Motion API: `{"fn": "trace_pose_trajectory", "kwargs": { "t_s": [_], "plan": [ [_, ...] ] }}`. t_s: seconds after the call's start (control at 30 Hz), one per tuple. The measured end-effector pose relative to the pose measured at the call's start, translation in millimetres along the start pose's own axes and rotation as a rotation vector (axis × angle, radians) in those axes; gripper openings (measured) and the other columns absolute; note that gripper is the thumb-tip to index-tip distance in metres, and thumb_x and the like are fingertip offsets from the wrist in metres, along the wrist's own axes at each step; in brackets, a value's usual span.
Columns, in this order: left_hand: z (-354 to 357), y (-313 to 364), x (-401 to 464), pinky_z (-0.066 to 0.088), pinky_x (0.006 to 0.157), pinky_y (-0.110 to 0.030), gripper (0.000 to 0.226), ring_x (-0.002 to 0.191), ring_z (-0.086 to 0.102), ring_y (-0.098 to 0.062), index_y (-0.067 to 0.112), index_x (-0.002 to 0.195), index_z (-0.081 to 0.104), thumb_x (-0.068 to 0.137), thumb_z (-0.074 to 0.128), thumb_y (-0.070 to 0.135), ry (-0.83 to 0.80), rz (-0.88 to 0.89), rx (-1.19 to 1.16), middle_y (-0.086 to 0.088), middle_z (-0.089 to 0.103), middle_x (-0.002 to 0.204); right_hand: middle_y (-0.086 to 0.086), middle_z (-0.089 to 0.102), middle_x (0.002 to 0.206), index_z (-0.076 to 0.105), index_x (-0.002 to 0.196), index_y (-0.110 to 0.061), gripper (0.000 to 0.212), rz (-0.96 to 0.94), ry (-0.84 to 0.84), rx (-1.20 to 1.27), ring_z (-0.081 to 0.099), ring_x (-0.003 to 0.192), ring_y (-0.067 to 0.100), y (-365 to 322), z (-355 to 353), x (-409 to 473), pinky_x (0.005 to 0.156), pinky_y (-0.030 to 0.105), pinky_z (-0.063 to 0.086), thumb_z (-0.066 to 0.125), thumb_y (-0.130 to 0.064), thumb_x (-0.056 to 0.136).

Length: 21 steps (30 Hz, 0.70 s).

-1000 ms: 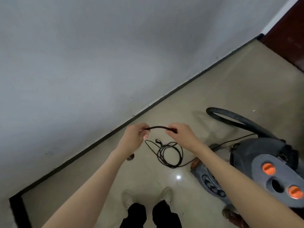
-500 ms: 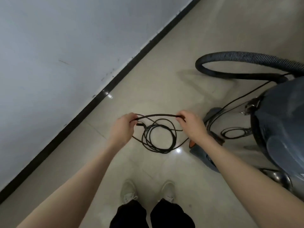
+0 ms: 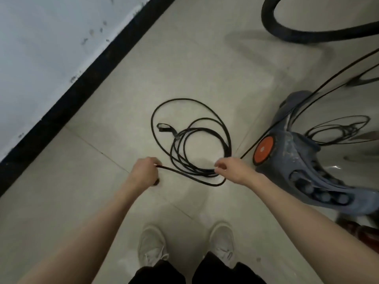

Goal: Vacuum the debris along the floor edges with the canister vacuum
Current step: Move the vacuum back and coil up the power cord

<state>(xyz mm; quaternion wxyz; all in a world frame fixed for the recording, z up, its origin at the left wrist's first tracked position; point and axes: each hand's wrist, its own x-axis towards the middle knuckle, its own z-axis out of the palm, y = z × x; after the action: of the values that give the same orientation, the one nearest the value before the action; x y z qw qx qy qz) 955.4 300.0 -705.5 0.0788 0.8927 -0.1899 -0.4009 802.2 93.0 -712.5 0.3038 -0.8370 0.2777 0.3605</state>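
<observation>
Floor (image 3: pixel 205 64): pale glossy tile, black baseboard (image 3: pixel 82 83) under a scuffed white wall (image 3: pixel 41 37). I count one power cord (image 3: pixel 196 144), coiled on the tile ahead of two shoes (image 3: pixel 151 244); one canister vacuum (image 3: pixel 303 173) at right; one hose (image 3: pixel 297 31) beyond. Left hand (image 3: pixel 143 173) grips the cord end. Right hand (image 3: pixel 231 171) loosely curled beside the coil; grip unclear.

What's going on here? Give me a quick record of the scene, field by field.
Left hand: grips the black power cord
Right hand: fingers loosely curled at the cord; contact unclear
Cord: mostly coiled on the tiled floor, strap at one end
Canister vacuum: to the person's right, orange wheel cap facing the coil
Hose: curved on the floor beyond
Vacuuming: not yet begun
</observation>
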Motion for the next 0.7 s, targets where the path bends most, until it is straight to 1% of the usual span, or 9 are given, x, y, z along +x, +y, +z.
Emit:
{"fn": "trace_pose_trajectory", "kwargs": {
  "t_s": [0.07, 0.13, 0.2, 0.27, 0.3, 0.4, 0.53, 0.6, 0.7],
  "plan": [
    [10, -15, 12, 0.044, 0.076, -0.027, 0.031, 0.087, 0.060, -0.029, 0.013, 0.109, 0.070, 0.090, 0.046, 0.015, 0.074, -0.105, -0.149, -0.014, 0.069, 0.100, 0.007, 0.061, 0.130, 0.055, 0.133, -0.015, 0.037, 0.017, 0.096, 0.029, 0.055, 0.119, 0.025, 9, 9, 33, 0.094, 0.030, 0.041, 0.049, -0.030, 0.100],
    [13, -20, 19, 0.043, 0.074, -0.026, 0.030, 0.082, 0.060, -0.025, 0.011, 0.102, 0.072, 0.091, 0.051, 0.029, 0.227, -0.107, -0.223, -0.008, 0.068, 0.087, 0.011, 0.057, 0.135, 0.051, 0.137, -0.011, 0.040, 0.038, 0.203, 0.055, 0.052, 0.123, 0.028, 18, 16, 63, 0.098, 0.033, 0.040, 0.049, -0.028, 0.100],
    [10, -21, 23, 0.044, 0.073, -0.026, 0.028, 0.079, 0.061, -0.020, 0.013, 0.088, 0.070, 0.090, 0.056, 0.038, 0.394, 0.006, -0.239, 0.000, 0.065, 0.075, 0.015, 0.050, 0.140, 0.047, 0.140, -0.009, 0.043, 0.063, 0.266, 0.052, 0.047, 0.128, 0.031, 24, 20, 83, 0.103, 0.035, 0.037, 0.048, -0.025, 0.100],
    [3, -15, 30, 0.044, 0.070, -0.024, 0.022, 0.072, 0.062, -0.015, 0.014, 0.080, 0.067, 0.090, 0.059, 0.033, 0.501, 0.140, -0.256, 0.002, 0.066, 0.071, 0.017, 0.044, 0.143, 0.042, 0.143, -0.008, 0.046, 0.085, 0.321, 0.039, 0.042, 0.130, 0.033, 30, 21, 95, 0.107, 0.039, 0.036, 0.047, -0.023, 0.099],
    [0, -12, 36, 0.042, 0.068, -0.018, 0.017, 0.070, 0.060, -0.013, 0.014, 0.081, 0.066, 0.090, 0.059, 0.026, 0.528, 0.198, -0.253, 0.003, 0.066, 0.073, 0.017, 0.042, 0.144, 0.040, 0.144, -0.007, 0.048, 0.101, 0.356, 0.039, 0.040, 0.131, 0.034, 33, 22, 99, 0.107, 0.042, 0.036, 0.047, -0.023, 0.099],
    [-6, -6, 52, 0.038, 0.066, -0.004, 0.008, 0.073, 0.058, -0.009, 0.014, 0.097, 0.063, 0.092, 0.057, 0.012, 0.558, 0.320, -0.310, 0.002, 0.065, 0.085, 0.018, 0.035, 0.147, 0.033, 0.146, -0.005, 0.053, 0.136, 0.441, 0.059, 0.035, 0.132, 0.037, 40, 19, 107, 0.108, 0.045, 0.035, 0.049, -0.024, 0.099],
    [-3, 2, 82, 0.045, 0.073, -0.019, 0.027, 0.077, 0.060, -0.012, 0.013, 0.121, 0.050, 0.095, 0.052, 0.007, 0.518, 0.345, -0.424, -0.001, 0.064, 0.089, 0.021, 0.029, 0.150, 0.019, 0.150, -0.002, 0.073, 0.166, 0.414, 0.133, 0.029, 0.136, 0.038, 47, 14, 120, 0.110, 0.041, 0.029, 0.056, -0.033, 0.096],
    [6, 4, 104, 0.048, 0.078, -0.025, 0.029, 0.077, 0.062, -0.015, 0.010, 0.123, 0.055, 0.095, 0.049, 0.004, 0.480, 0.332, -0.395, -0.004, 0.066, 0.090, 0.021, 0.033, 0.145, 0.025, 0.147, 0.000, 0.074, 0.196, 0.415, 0.145, 0.032, 0.133, 0.038, 45, 15, 127, 0.107, 0.041, 0.030, 0.061, -0.035, 0.093],
    [26, 5, 130, 0.046, 0.088, -0.029, 0.030, 0.097, 0.063, -0.022, 0.009, 0.119, 0.062, 0.095, 0.047, 0.002, 0.398, 0.312, -0.296, -0.008, 0.070, 0.101, 0.020, 0.036, 0.140, 0.035, 0.140, -0.001, 0.062, 0.243, 0.440, 0.151, 0.035, 0.129, 0.036, 38, 18, 133, 0.105, 0.040, 0.033, 0.063, -0.027, 0.091]
  ]
}}
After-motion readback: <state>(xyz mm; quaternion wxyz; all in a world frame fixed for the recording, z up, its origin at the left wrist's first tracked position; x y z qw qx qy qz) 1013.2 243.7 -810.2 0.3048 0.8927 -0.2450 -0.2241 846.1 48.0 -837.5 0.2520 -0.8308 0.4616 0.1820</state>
